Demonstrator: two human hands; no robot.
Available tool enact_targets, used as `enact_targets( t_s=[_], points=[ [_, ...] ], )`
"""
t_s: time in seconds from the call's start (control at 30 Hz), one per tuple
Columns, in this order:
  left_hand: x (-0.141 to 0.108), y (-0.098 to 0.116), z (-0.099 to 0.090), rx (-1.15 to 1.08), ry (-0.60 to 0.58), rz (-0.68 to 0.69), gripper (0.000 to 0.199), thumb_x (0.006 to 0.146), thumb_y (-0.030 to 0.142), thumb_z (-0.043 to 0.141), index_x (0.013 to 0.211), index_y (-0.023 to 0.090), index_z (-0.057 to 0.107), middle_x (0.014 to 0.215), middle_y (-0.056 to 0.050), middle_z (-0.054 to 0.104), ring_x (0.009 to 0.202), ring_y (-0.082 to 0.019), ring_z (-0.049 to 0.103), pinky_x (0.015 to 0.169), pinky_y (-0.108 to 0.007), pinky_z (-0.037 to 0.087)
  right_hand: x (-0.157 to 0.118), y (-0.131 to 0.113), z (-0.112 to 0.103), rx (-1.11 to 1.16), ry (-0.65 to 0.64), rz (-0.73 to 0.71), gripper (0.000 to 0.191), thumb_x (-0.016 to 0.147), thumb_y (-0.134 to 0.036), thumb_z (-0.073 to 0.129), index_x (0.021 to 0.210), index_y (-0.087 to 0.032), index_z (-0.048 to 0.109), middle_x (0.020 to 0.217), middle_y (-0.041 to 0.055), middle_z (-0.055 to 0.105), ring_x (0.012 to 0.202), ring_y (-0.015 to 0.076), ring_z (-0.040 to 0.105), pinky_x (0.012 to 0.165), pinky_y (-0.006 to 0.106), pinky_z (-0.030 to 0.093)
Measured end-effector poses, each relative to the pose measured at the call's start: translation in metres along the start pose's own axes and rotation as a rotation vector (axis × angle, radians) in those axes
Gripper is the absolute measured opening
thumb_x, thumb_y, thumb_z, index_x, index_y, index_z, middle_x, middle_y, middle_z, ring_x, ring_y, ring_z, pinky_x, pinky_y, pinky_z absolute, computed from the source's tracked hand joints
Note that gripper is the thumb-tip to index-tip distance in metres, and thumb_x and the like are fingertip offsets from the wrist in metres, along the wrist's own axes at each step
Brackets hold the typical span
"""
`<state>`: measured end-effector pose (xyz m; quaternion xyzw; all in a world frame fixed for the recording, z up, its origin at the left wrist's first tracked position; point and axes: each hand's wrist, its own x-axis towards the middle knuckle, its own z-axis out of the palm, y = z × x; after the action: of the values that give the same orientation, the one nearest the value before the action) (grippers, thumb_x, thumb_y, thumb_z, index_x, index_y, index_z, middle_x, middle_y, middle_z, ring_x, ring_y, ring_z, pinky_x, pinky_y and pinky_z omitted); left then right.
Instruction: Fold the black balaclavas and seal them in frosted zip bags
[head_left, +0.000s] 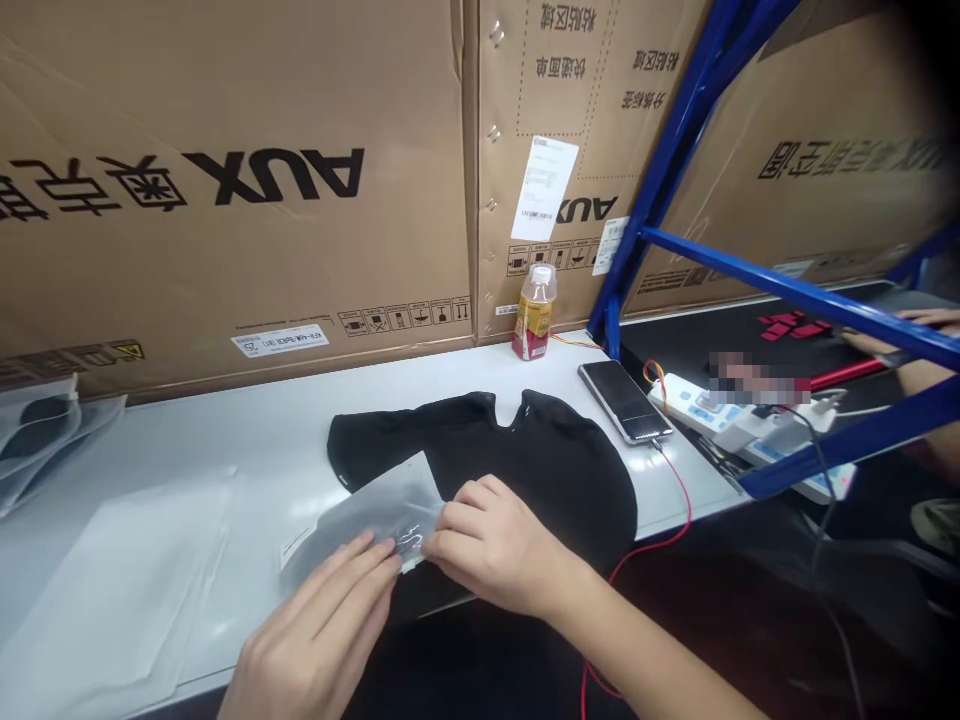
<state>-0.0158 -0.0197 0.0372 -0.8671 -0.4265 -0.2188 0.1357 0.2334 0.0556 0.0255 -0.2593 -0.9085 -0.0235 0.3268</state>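
A frosted plastic zip bag point(375, 512) is held at its near edge over the front of the white table. My right hand point(491, 545) pinches the bag's right end with curled fingers. My left hand point(322, 620) presses the bag with its fingers held together; the thumb is hidden. Behind and beneath the bag lies a piece of black fabric point(555, 470), rounded at the right with a notch in its far edge. A stack of clear plastic bags point(112, 570) rests on the table to the left of my left hand.
Large cardboard boxes point(225, 90) line the back. A drink bottle point(535, 315) and a phone point(622, 400) on a red cable stand near a blue metal frame point(780, 275). Power strips point(697, 410) lie beyond it, by another person's hand point(919, 325). More bags point(52, 430) sit far left.
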Motion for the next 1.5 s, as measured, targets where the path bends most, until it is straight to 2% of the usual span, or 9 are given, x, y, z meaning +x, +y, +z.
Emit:
enact_targets(
  t_s=[0.2,0.43,0.6,0.7,0.8,0.97,1.2,1.33,1.5],
  points=[
    [0.015,0.011,0.003,-0.018,0.118,-0.029,0.020,0.105,0.023,0.057,0.113,0.025,0.075,0.112,-0.001,0.081,0.111,-0.023,0.075,0.099,-0.039,0.057,-0.004,-0.005,0.008,0.103,0.010,0.025,0.011,0.098,-0.017,0.063,0.105,-0.022,0.071,0.082,-0.0007,0.064,0.075,0.0181,0.044,0.068,0.034,0.031],
    [0.016,0.018,0.006,-0.061,0.204,-0.028,0.022,0.099,0.010,0.066,0.117,0.021,0.072,0.109,-0.003,0.081,0.106,-0.025,0.074,0.098,-0.042,0.056,-0.002,-0.009,0.008,0.139,-0.055,0.100,0.006,0.095,-0.020,0.063,0.095,-0.021,0.069,0.081,-0.0008,0.060,0.075,0.0178,0.043,0.069,0.034,0.031],
    [0.016,0.020,0.013,-0.073,0.184,-0.083,0.013,0.099,0.010,0.067,0.108,0.018,0.070,0.102,-0.007,0.078,0.100,-0.024,0.072,0.093,-0.043,0.054,-0.003,-0.009,0.008,0.041,-0.093,0.051,0.013,0.094,-0.017,0.061,0.082,-0.021,0.060,0.080,-0.0007,0.058,0.076,0.0180,0.042,0.069,0.034,0.031],
    [0.016,0.019,0.013,-0.084,0.158,-0.121,0.006,0.101,0.015,0.066,0.104,0.020,0.068,0.098,-0.006,0.076,0.098,-0.024,0.070,0.092,-0.041,0.052,-0.002,-0.011,0.006,0.067,-0.097,0.065,0.006,0.094,-0.019,0.062,0.089,-0.020,0.062,0.085,0.0007,0.063,0.079,0.0186,0.046,0.070,0.035,0.032],
    [0.016,0.017,0.008,-0.100,0.137,-0.108,0.010,0.103,0.017,0.062,0.108,0.021,0.069,0.102,-0.005,0.076,0.099,-0.023,0.070,0.094,-0.040,0.051,-0.001,-0.013,0.006,0.097,-0.037,0.045,0.007,0.100,-0.025,0.061,0.100,-0.020,0.066,0.089,0.0008,0.068,0.081,0.0187,0.051,0.072,0.036,0.034],
    [0.019,0.015,0.002,-0.136,0.055,-0.071,0.015,0.105,0.018,0.056,0.110,0.023,0.069,0.103,-0.002,0.077,0.099,-0.021,0.071,0.092,-0.036,0.052,-0.001,-0.010,0.008,0.032,0.039,-0.042,0.012,0.102,-0.020,0.058,0.093,-0.019,0.067,0.081,-0.0004,0.069,0.076,0.0170,0.053,0.072,0.035,0.036],
    [0.018,0.015,0.004,-0.132,0.116,-0.073,0.016,0.103,0.016,0.061,0.113,0.021,0.071,0.107,-0.003,0.078,0.102,-0.021,0.072,0.098,-0.037,0.055,-0.002,-0.009,0.006,0.023,0.082,-0.018,0.013,0.105,-0.024,0.060,0.096,-0.020,0.069,0.080,-0.0014,0.070,0.078,0.0161,0.056,0.071,0.034,0.038],
    [0.016,0.014,0.005,-0.166,0.143,-0.074,0.016,0.104,0.015,0.057,0.114,0.021,0.069,0.106,-0.003,0.077,0.102,-0.020,0.073,0.102,-0.035,0.057,0.001,-0.014,0.009,0.029,0.116,-0.018,0.010,0.102,-0.015,0.062,0.097,-0.020,0.069,0.080,-0.0033,0.070,0.078,0.0147,0.056,0.071,0.033,0.038],
    [0.013,0.010,0.004,-0.161,0.111,-0.049,0.017,0.105,0.019,0.057,0.114,0.023,0.070,0.107,-0.001,0.078,0.103,-0.019,0.075,0.101,-0.034,0.059,0.001,-0.016,0.013,0.011,0.109,-0.029,0.011,0.101,-0.013,0.062,0.094,-0.019,0.068,0.081,-0.0031,0.071,0.079,0.0148,0.056,0.073,0.033,0.038]
  ],
)
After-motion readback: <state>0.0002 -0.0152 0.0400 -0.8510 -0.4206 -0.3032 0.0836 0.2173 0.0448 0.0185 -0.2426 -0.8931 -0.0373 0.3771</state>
